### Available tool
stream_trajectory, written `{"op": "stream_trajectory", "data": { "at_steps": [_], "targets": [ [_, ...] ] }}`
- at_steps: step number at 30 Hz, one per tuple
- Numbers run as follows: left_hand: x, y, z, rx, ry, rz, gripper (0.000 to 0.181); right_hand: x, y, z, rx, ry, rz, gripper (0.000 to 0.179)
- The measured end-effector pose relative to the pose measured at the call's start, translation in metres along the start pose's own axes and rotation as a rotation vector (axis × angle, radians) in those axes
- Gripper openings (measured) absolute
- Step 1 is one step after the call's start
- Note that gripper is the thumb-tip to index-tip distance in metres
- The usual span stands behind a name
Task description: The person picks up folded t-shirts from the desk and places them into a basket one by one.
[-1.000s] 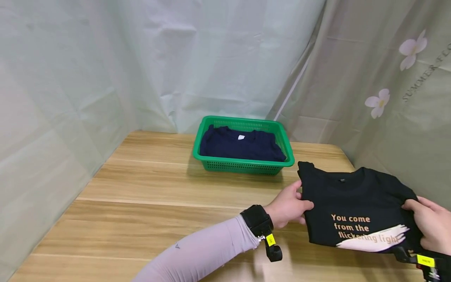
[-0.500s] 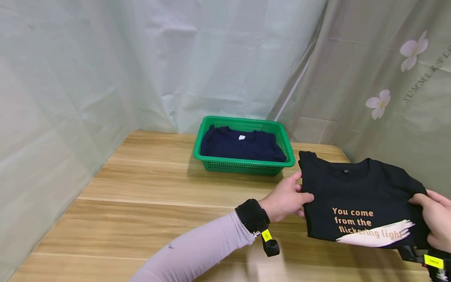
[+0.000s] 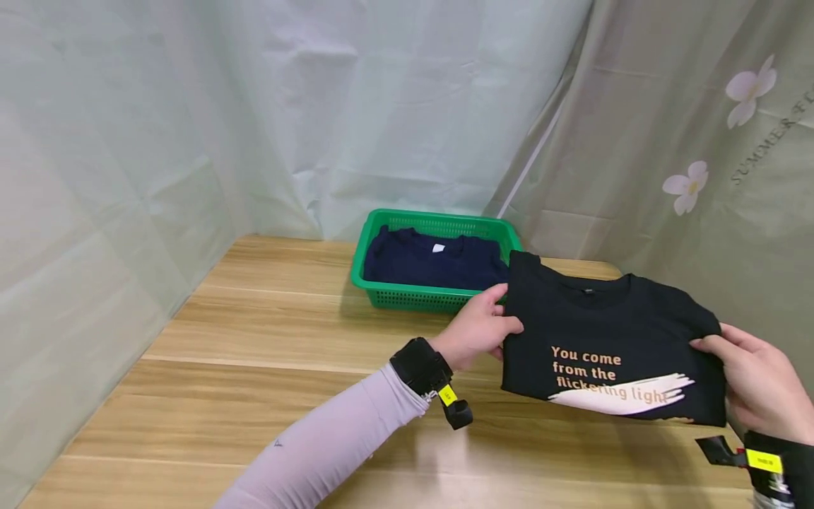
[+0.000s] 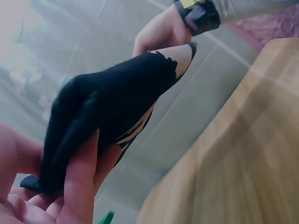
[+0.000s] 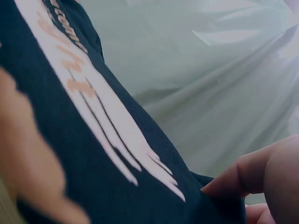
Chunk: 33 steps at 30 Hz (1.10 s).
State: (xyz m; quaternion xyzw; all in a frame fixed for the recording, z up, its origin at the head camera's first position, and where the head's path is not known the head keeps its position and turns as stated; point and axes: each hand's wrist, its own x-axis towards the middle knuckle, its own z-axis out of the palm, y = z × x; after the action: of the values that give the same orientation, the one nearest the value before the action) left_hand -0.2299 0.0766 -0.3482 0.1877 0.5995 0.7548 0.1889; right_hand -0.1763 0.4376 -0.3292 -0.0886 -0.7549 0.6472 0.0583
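Note:
A folded black T-shirt [image 3: 610, 318] with orange lettering and a white brush stroke hangs between both hands, raised over the table. My left hand [image 3: 478, 329] pinches its left edge, thumb in front and fingers behind. At the opposite edge my right hand [image 3: 759, 378] grips the cloth the same way. The left wrist view shows the shirt [image 4: 103, 102] edge-on as a thick fold, tilted above the wooden surface. In the right wrist view the thumb [image 5: 243, 175] presses on the dark fabric. The shirt's upper left corner overlaps the green basket's right end in the head view.
A green plastic basket [image 3: 407, 297] stands at the back of the wooden table [image 3: 254, 396]. Inside it lies a folded navy garment [image 3: 432, 265] with a white label. Pale curtains [image 3: 407, 106] hang behind the table and along both sides.
Both hands have carried the black T-shirt up and to the left, toward the basket. Its corner now covers part of the basket's right end. The basket and navy garment stay put.

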Motion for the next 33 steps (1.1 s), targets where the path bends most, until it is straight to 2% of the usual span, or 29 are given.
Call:
{"op": "stream_trajectory", "data": {
  "at_steps": [5,8,14,23,29,33],
  "targets": [
    [-0.001,0.005,-0.021,0.014,0.067,0.007,0.066,0.005,-0.005,0.019,0.011,-0.098,-0.042,0.06],
    [-0.002,0.008,-0.032,0.055,0.118,-0.003,0.071,0.006,-0.008,0.031,0.009,-0.133,-0.08,0.066],
    [-0.005,0.015,-0.056,0.107,0.194,-0.026,0.071,0.009,-0.015,0.056,0.004,-0.195,-0.109,0.06],
    [-0.008,0.019,-0.094,0.085,0.246,-0.002,0.057,0.022,-0.024,0.102,-0.066,-0.25,-0.134,0.053],
    [-0.01,0.025,-0.115,0.121,0.308,0.0,0.05,0.04,-0.028,0.131,0.002,-0.291,-0.12,0.048],
    [-0.009,0.031,-0.13,0.172,0.374,-0.005,0.052,0.053,-0.032,0.148,0.032,-0.304,-0.11,0.047]
  ]
}}
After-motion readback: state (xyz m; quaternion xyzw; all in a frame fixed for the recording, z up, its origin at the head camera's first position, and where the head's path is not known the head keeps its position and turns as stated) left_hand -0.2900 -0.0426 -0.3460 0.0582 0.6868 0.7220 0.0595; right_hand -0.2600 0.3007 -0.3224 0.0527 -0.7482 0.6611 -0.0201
